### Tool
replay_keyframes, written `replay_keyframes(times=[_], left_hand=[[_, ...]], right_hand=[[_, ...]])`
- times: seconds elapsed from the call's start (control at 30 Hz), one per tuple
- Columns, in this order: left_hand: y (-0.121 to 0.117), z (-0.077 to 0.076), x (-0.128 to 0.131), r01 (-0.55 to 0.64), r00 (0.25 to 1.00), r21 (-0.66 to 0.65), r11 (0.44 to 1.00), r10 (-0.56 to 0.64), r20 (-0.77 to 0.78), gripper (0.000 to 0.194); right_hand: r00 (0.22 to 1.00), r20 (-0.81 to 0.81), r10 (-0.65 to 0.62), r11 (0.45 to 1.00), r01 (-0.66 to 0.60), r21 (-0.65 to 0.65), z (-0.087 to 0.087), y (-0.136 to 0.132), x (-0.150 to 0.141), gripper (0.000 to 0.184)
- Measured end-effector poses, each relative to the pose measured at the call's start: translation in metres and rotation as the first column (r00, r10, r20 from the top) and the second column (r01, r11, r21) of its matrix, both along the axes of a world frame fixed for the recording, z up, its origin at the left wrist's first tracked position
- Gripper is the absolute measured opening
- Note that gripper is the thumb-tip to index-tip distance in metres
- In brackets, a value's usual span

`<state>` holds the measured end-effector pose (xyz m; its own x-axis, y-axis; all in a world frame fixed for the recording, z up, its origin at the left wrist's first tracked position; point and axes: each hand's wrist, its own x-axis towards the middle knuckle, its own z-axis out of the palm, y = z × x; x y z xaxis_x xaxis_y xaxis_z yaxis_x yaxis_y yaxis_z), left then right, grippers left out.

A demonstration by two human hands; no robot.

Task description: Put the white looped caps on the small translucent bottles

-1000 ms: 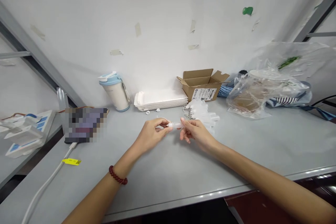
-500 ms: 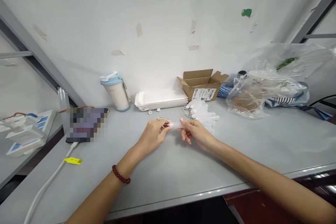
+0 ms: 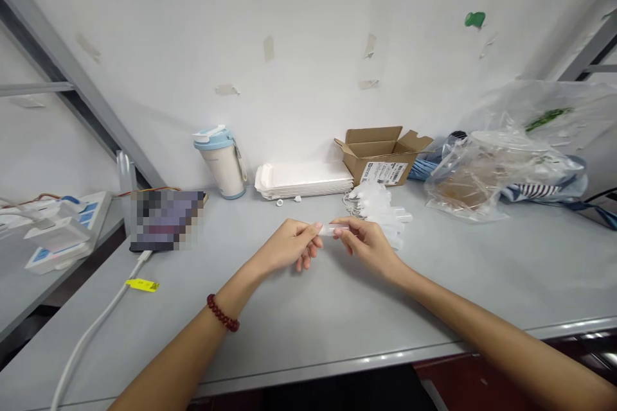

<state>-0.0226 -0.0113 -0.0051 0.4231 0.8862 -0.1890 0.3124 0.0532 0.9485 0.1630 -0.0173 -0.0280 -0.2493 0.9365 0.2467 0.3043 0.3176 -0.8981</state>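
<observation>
Between my two hands, a small translucent plastic tube (image 3: pixel 328 230) is held level just above the grey table. My left hand (image 3: pixel 288 245) pinches its left end with the thumb on top and the other fingers curled below. At the right end, my right hand (image 3: pixel 370 245) grips the tube between thumb and fingertips. Fingers cover both ends of it. Just behind my right hand lies a pile of similar translucent tubes (image 3: pixel 376 202) with thin cords. Two small white plastic pieces (image 3: pixel 279 203) rest on the table beyond my left hand.
A stack of white trays or envelopes (image 3: pixel 306 178) and an open cardboard box (image 3: pixel 380 157) stand along the wall. A cream-and-blue tumbler (image 3: pixel 222 167), a cabled phone (image 3: pixel 166 221) and a power strip (image 3: pixel 72 237) are leftward. A clear plastic bag (image 3: pixel 463 186) sits at right.
My left hand has turned so its thumb lies over the tube and its fingers curl underneath. My right fingers now pinch the tube's right end from above. The view has shifted slightly.
</observation>
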Motion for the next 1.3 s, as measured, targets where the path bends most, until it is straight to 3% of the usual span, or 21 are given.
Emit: replay_keyframes(times=[0.23,0.53,0.8,0.93,1.03,1.2,1.3], left_hand=[[-0.002,0.004,0.003,-0.012,1.000,0.067,0.998,0.010,0.026,0.045],[-0.010,0.010,0.004,0.020,0.999,0.349,0.937,-0.004,-0.046,0.026],[-0.004,0.007,0.002,0.044,0.999,0.177,0.983,-0.040,-0.031,0.045],[-0.007,0.005,0.003,0.051,0.998,0.223,0.973,-0.039,-0.058,0.039],[-0.009,0.001,0.005,0.034,0.992,0.361,0.932,0.012,-0.125,0.028],[-0.010,-0.005,0.009,0.095,0.967,0.599,0.795,0.069,-0.246,0.016],[-0.005,-0.003,0.007,0.074,0.963,0.635,0.769,0.110,-0.246,0.017]], right_hand=[[1.000,0.020,0.001,1.000,-0.001,0.006,0.002,-0.002,0.001,0.035],[0.973,-0.214,0.086,0.964,-0.135,-0.228,0.005,0.002,0.003,0.049],[0.993,-0.113,0.029,0.992,-0.043,-0.115,0.002,0.000,0.000,0.047],[0.996,-0.089,0.028,0.995,-0.036,-0.092,0.003,0.000,0.001,0.046],[0.992,-0.122,0.026,0.990,-0.043,-0.136,0.005,0.001,0.002,0.048],[0.980,-0.193,0.047,0.964,-0.095,-0.248,0.005,0.002,0.000,0.051],[0.993,-0.117,0.010,0.983,-0.032,-0.183,0.007,0.004,0.005,0.047]])
